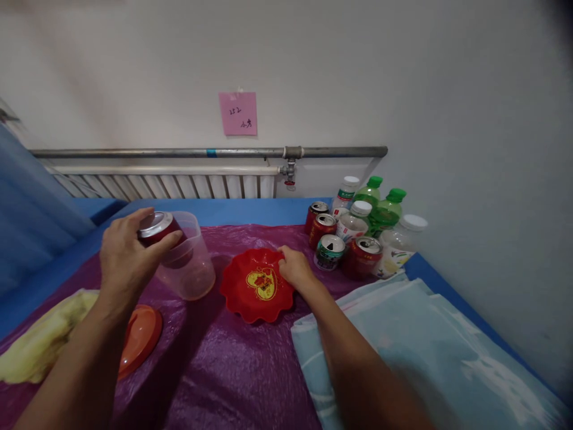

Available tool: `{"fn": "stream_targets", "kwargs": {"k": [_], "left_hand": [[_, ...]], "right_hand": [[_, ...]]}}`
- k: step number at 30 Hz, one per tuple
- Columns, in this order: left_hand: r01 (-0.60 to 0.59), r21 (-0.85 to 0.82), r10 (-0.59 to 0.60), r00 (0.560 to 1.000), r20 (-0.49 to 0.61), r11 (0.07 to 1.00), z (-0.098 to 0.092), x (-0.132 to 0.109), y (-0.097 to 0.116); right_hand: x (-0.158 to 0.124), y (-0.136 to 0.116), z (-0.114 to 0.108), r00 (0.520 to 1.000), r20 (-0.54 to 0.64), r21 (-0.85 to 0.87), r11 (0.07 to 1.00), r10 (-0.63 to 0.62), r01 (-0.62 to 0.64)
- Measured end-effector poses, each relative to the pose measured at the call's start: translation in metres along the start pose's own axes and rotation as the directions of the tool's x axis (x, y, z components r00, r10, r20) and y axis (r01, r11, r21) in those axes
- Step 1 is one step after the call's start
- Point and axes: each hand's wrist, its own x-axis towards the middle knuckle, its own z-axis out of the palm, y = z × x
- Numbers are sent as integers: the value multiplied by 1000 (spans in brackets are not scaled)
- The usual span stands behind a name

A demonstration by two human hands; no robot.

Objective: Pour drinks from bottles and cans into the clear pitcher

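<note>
A red drink can is gripped in my left hand, tilted at the mouth of a clear plastic container. Part of the can shows through the container's wall. My right hand is closed on the right rim of a red scalloped plate with a yellow print in its middle. The plate lies on a purple plastic sheet. Beside my left forearm rests an orange lid, partly hidden by the arm.
Several cans and bottles stand grouped at the back right. Folded light-blue cloth covers the front right. A yellowish bundle lies at the left. Behind the blue table edge are a radiator and a pipe.
</note>
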Motion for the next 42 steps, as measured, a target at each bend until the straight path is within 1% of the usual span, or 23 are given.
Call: {"fn": "stream_targets", "kwargs": {"k": [1, 3, 6, 8, 14, 24, 32, 34, 37, 40, 42], "left_hand": [[11, 4, -11, 999, -34, 1000, 1, 1, 0], [16, 7, -16, 998, -64, 1000, 2, 2, 1], [-11, 0, 11, 999, -44, 1000, 2, 3, 2], [-7, -4, 6, 999, -45, 1000, 2, 3, 2], [-14, 1, 15, 996, -84, 1000, 4, 3, 0], [-29, -26, 26, 995, -99, 999, 2, 2, 0], [-18, -9, 18, 997, -75, 1000, 4, 5, 0], [4, -50, -8, 997, -81, 999, 2, 5, -1], [100, -201, -128, 983, -131, 974, -11, 4, -2], [176, -386, -249, 957, -148, 906, -31, 1, -4], [212, -495, -301, 947, -107, 843, -43, -2, -8]], "right_hand": [[1, 0, 0, 1000, 5, -2, 1000, 6, -6], [2, 1, 1, 1000, 11, -3, 1000, 15, -15], [2, 1, 2, 1000, 12, -4, 1000, 20, -20], [2, 1, 2, 1000, 13, -6, 1000, 23, -22], [3, 3, 4, 1000, 12, -11, 1000, 22, -22], [3, 5, 7, 1000, 5, -16, 1000, 18, -18], [4, 5, 7, 1000, 6, -30, 999, 16, -16], [3, 5, 7, 1000, 6, -32, 999, 17, -16], [3, 4, 6, 1000, 8, -28, 1000, 13, -13], [2, 4, 5, 1000, 7, -18, 1000, 9, -9], [3, 4, 4, 1000, 6, -12, 1000, 11, -11]]}}
